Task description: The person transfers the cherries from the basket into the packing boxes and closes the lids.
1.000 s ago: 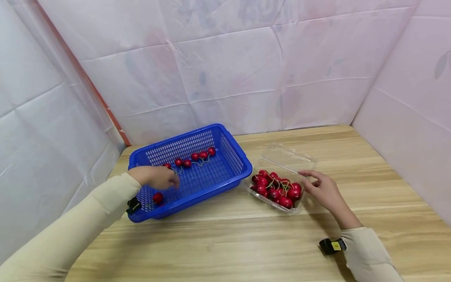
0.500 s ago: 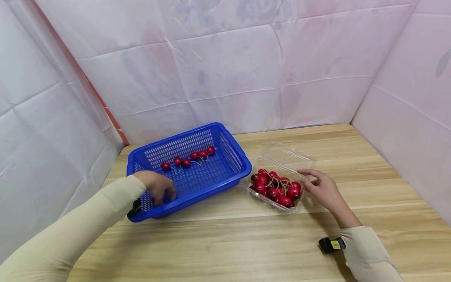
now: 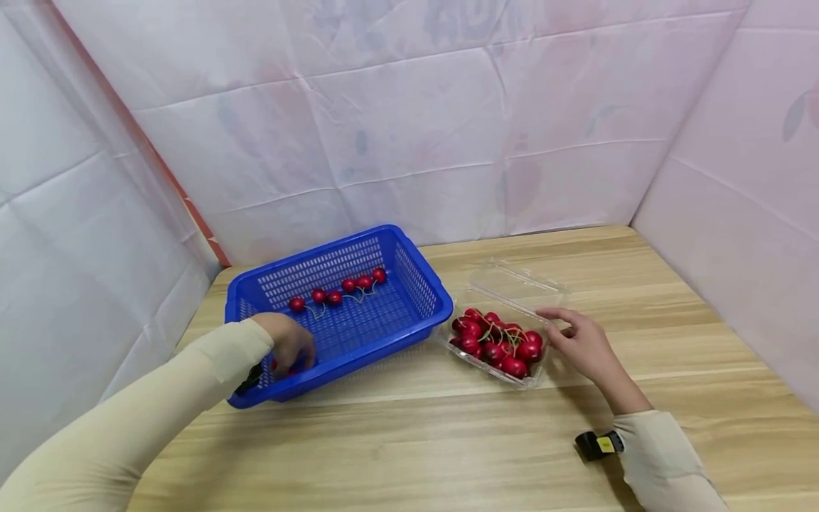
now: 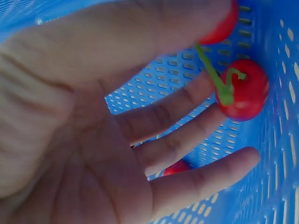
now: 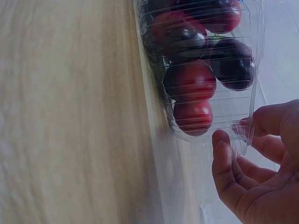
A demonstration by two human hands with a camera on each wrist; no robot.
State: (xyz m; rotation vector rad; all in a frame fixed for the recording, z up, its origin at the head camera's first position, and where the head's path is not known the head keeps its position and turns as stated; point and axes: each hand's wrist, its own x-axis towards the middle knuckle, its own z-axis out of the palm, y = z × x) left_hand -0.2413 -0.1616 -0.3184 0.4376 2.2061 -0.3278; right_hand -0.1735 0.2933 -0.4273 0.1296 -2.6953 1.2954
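Observation:
In the head view, my left hand [image 3: 291, 343] reaches down inside the near-left end of a blue plastic basket [image 3: 440, 311]. The left wrist view shows its thumb against a red cherry [image 4: 224, 29], partly covered. A second cherry [image 4: 244, 91], joined to it by a green stem, lies at the tips of the middle fingers. My right hand [image 3: 581, 346] pinches the right edge of a clear plastic clamshell box [image 3: 489, 371], thumb on one side and fingers on the other. The box holds several heaped cherries [image 3: 494, 350] with stems.
Several more cherries [image 3: 334, 298] lie in a row along the basket's far side. The box's clear lid [image 3: 520, 284] is folded back on the wooden table [image 3: 409, 441]. Pale cloth walls [image 3: 409, 121] stand behind and at both sides.
My left hand has lowered into the basket's near-left corner, over the cherries there, and now has its thumb on one. My right hand stays at the box edge.

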